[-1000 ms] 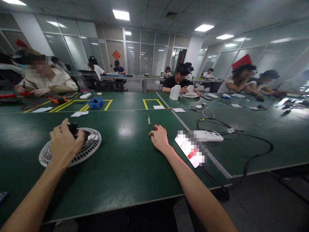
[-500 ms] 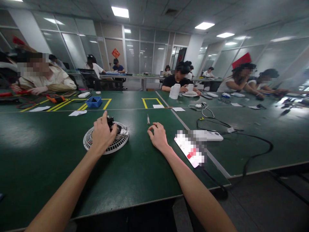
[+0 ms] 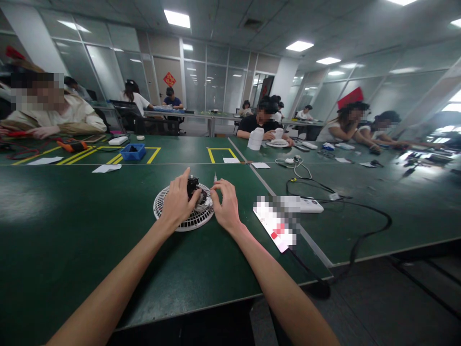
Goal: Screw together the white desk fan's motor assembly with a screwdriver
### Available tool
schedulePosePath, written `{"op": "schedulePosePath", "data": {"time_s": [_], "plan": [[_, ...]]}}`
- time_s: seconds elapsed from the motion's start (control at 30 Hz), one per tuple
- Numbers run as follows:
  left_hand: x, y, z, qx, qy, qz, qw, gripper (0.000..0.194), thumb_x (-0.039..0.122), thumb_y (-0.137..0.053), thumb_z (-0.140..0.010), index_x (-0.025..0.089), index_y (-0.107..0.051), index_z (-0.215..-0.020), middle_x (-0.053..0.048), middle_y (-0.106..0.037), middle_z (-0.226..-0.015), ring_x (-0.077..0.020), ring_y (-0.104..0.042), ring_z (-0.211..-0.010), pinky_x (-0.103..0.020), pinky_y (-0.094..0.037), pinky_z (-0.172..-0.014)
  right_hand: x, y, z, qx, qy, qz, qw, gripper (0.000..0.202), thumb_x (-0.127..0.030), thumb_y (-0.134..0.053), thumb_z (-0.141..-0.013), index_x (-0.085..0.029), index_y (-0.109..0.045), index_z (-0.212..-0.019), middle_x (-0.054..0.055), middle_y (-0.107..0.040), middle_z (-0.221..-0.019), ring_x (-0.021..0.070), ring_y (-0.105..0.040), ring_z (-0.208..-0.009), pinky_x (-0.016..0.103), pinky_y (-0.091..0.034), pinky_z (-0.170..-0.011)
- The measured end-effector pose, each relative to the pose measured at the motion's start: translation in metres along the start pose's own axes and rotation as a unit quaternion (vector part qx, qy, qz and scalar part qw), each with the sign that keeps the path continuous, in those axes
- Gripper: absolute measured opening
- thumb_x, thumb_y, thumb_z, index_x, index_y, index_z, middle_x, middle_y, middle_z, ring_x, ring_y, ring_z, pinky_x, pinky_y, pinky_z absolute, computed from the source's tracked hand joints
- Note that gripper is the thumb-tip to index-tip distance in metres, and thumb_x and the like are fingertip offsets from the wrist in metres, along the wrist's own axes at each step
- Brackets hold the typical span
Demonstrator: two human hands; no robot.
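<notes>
"Who's holding what?"

"The left hand (image 3: 176, 199) grips 1 black part (image 3: 193, 183) on 1 white grille (image 3: 196, 222), on the green table (image 3: 187, 274). The right hand (image 3: 226, 202) curls loosely by the grille's edge; whether it grips anything, I can't tell."

"Around them?"

"1 screwdriver (image 3: 215, 177) just beyond, 1 phone (image 3: 267, 216) rightward, 1 blue bin (image 3: 132, 154) farther off."

"Changed?"

"The grille's slid right, up beside the right hand."

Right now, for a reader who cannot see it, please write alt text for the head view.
A person's left hand holds a black part on a round white grille, on a green table; the right hand is close to the grille's right side. A lit phone lies further right, and co-workers sit beyond.
</notes>
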State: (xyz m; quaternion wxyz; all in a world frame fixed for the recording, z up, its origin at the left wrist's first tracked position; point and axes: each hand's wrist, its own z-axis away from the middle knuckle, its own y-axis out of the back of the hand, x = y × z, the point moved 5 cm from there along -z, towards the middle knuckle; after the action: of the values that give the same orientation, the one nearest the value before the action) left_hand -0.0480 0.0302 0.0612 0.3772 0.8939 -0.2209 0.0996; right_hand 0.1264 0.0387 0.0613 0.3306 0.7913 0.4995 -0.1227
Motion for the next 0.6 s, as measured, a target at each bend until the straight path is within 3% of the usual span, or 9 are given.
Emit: {"op": "schedulePosePath", "data": {"time_s": [0.13,0.3,0.47,0.6], "plan": [[0.008,0.001,0.010,0.035,-0.061,-0.015,0.997,0.067,0.048,-0.055,-0.098,0.018,-0.041,-0.156,-0.021,-0.049,-0.153,-0.0360,-0.049,-0.137,-0.055,-0.045,-0.113,-0.003,-0.002,0.002,0.004,0.014,-0.008,1.000,0.018,-0.029,-0.049,-0.103,-0.023,-0.065,-0.101,0.012,-0.071,-0.119,0.0256,-0.059,-0.125,0.046,-0.044,-0.113],[0.017,0.006,0.022,0.089,-0.113,-0.061,0.988,0.052,0.041,-0.060,-0.097,0.026,-0.056,-0.146,-0.017,-0.054,-0.151,-0.0368,-0.047,-0.142,-0.060,-0.038,-0.117,-0.006,-0.002,0.003,0.003,0.020,-0.016,1.000,0.018,-0.031,-0.049,-0.103,-0.023,-0.065,-0.102,0.012,-0.070,-0.119,0.0255,-0.059,-0.125,0.046,-0.044,-0.112],[0.028,0.008,0.027,0.140,-0.197,-0.046,0.969,0.029,0.028,-0.066,-0.094,0.026,-0.069,-0.123,-0.011,-0.067,-0.135,-0.0306,-0.055,-0.136,-0.060,-0.036,-0.121,-0.011,-0.004,0.003,-0.022,0.030,-0.038,0.999,0.017,-0.030,-0.050,-0.103,-0.023,-0.065,-0.100,0.011,-0.071,-0.119,0.0250,-0.059,-0.124,0.045,-0.044,-0.112],[0.027,0.010,0.027,0.160,-0.207,-0.023,0.965,0.018,0.023,-0.067,-0.093,0.027,-0.072,-0.110,-0.006,-0.074,-0.121,-0.0261,-0.060,-0.128,-0.058,-0.038,-0.120,-0.012,-0.006,0.004,-0.030,0.034,-0.054,0.998,0.018,-0.030,-0.050,-0.103,-0.023,-0.066,-0.097,0.011,-0.071,-0.117,0.0247,-0.059,-0.123,0.045,-0.044,-0.111]]}}
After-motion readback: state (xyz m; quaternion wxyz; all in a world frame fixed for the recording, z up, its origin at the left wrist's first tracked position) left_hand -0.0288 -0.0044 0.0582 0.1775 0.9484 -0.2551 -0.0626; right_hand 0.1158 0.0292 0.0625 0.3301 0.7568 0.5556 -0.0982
